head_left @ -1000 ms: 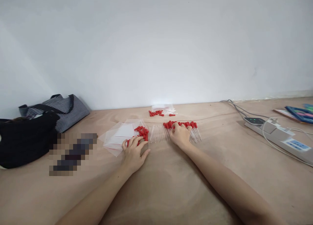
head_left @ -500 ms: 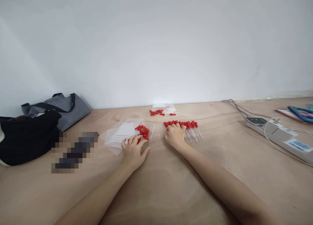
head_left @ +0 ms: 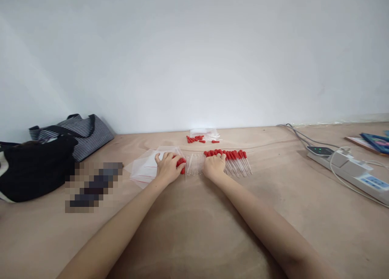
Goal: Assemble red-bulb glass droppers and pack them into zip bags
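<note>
My left hand (head_left: 168, 166) lies over a pile of small red rubber bulbs (head_left: 182, 162), its fingers apart and curved, covering part of the pile. Under them are clear plastic bags (head_left: 140, 168) with red lines. Between my hands, thin clear pipette tubes (head_left: 195, 165) lie side by side in a row. My right hand (head_left: 214, 165) is at the left end of a row of droppers with red bulbs (head_left: 238, 161). Its fingers are curled, and whatever they may hold is hidden.
Farther back lie more red bulbs (head_left: 194, 139) and a clear bag of tubes (head_left: 209, 135). A striped bag (head_left: 91, 137) and a black bag (head_left: 39, 169) stand left, near a pixelated dark object (head_left: 94, 188). To the right are a power strip (head_left: 358, 173), cables and a blue-edged object (head_left: 375, 143).
My left hand has moved forward from the near edge of the red bulbs to over the pile. The fingers of my right hand have curled in, and it has shifted slightly left.
</note>
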A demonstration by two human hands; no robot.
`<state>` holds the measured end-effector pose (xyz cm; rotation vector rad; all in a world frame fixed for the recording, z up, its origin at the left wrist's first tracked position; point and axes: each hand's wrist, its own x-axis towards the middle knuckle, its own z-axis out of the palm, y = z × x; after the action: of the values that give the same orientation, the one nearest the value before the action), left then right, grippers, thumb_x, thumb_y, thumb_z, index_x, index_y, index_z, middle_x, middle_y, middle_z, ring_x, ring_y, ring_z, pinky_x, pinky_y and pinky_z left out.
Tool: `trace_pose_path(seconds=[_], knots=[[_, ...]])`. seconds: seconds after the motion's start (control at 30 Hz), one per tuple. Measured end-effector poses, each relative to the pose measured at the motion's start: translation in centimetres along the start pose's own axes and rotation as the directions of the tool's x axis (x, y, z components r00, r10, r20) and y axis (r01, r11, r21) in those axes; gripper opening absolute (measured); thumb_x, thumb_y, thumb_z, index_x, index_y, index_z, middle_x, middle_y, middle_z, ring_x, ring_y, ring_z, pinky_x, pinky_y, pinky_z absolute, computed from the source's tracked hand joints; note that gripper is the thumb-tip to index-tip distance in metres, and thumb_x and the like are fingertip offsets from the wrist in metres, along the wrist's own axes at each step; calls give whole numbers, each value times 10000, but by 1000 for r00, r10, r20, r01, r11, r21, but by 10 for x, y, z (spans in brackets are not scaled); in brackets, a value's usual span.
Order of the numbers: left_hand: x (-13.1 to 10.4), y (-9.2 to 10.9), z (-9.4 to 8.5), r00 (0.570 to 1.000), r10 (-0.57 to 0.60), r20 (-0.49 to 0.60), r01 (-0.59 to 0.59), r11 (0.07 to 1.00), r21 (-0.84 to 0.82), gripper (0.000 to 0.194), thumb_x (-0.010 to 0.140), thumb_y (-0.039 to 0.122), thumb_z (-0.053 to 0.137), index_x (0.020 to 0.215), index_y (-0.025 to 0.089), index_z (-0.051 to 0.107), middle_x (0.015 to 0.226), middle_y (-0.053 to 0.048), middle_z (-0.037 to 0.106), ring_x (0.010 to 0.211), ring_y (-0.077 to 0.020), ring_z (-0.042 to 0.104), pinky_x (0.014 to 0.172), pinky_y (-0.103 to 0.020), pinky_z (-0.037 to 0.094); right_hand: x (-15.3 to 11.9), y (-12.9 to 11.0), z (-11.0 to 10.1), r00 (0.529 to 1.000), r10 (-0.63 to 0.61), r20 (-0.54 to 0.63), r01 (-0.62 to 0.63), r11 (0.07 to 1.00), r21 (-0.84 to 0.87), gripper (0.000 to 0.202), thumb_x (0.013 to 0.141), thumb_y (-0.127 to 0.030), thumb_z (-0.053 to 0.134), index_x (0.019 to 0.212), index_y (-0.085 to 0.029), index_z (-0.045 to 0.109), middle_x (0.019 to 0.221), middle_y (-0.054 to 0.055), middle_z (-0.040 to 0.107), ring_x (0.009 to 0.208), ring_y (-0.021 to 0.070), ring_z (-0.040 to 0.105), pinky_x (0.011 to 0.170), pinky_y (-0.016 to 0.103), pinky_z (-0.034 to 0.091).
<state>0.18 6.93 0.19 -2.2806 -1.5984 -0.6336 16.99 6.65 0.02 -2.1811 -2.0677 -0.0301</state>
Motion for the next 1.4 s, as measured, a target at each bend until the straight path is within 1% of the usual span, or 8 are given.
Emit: trace_pose_path(seconds=[0.13, 0.23, 0.37, 0.5, 0.7, 0.93, 1.17, 1.4], knots=[[9, 7, 6, 998, 70, 4, -70, 997, 18, 151, 766, 324, 518, 812, 245, 638, 837, -42, 664, 891, -246, 516, 923, -558, 116, -9, 5, -7, 1000, -26, -18, 26, 1000, 1, 286, 794, -199, 398, 890, -107, 650, 925, 185, 620, 928, 277, 467, 778, 384, 198], [11, 10, 8, 996, 94, 2, -94, 995, 28, 153, 778, 273, 493, 759, 233, 639, 771, -34, 676, 858, -240, 529, 938, -566, 75, -24, 19, -12, 986, -156, -52, 156, 988, -9, 316, 817, -251, 373, 909, -94, 632, 948, 185, 604, 930, 271, 447, 761, 375, 220], [6, 15, 2, 992, 102, -71, -100, 995, 25, 186, 796, 231, 449, 828, 225, 632, 800, -47, 677, 873, -235, 537, 948, -546, 85, -49, 46, -10, 903, -421, -89, 416, 907, -68, 275, 834, -228, 359, 870, -108, 604, 919, 158, 591, 883, 252, 436, 709, 354, 240], [-19, 24, -11, 985, 62, -164, -86, 985, -150, 176, 791, 264, 473, 887, 211, 610, 816, -37, 667, 856, -205, 555, 951, -485, 150, -66, 74, 0, 841, -518, -157, 518, 854, -43, 146, 814, -230, 456, 768, -154, 572, 821, 96, 586, 835, 213, 444, 708, 338, 231], [-65, 36, -26, 969, 246, 6, -228, 905, -359, 160, 777, 241, 484, 868, 243, 615, 822, -5, 664, 841, -177, 554, 932, -425, 222, -73, 95, 4, 848, -490, -205, 521, 841, 146, 133, 810, -268, 503, 723, -186, 561, 758, 19, 576, 790, 157, 467, 693, 300, 225], [-68, 39, -16, 956, 281, 82, -251, 933, -259, 279, 781, 345, 517, 1030, 249, 598, 1151, -70, 571, 1088, -264, 453, 942, -529, 174, -73, 87, 2, 868, -447, -218, 496, 803, 331, 202, 765, -402, 549, 815, -208, 577, 866, 33, 568, 842, 179, 458, 715, 312, 249], [-66, 50, -12, 969, 248, 13, -236, 935, -266, 172, 817, 285, 496, 876, 296, 657, 1044, -23, 628, 1026, -228, 494, 938, -511, 170, -72, 78, 17, 889, -392, -235, 455, 810, 370, 95, 788, -261, 525, 736, -197, 573, 868, 30, 559, 861, 173, 456, 715, 308, 245], [-67, 54, -21, 982, 186, -44, -190, 924, -332, 171, 838, 234, 460, 864, 263, 627, 842, 0, 680, 875, -193, 558, 942, -486, 143, -78, 72, 16, 866, -370, -336, 479, 808, 344, 142, 836, -213, 405, 785, -193, 536, 825, 34, 599, 848, 171, 474, 816, 356, 205]])
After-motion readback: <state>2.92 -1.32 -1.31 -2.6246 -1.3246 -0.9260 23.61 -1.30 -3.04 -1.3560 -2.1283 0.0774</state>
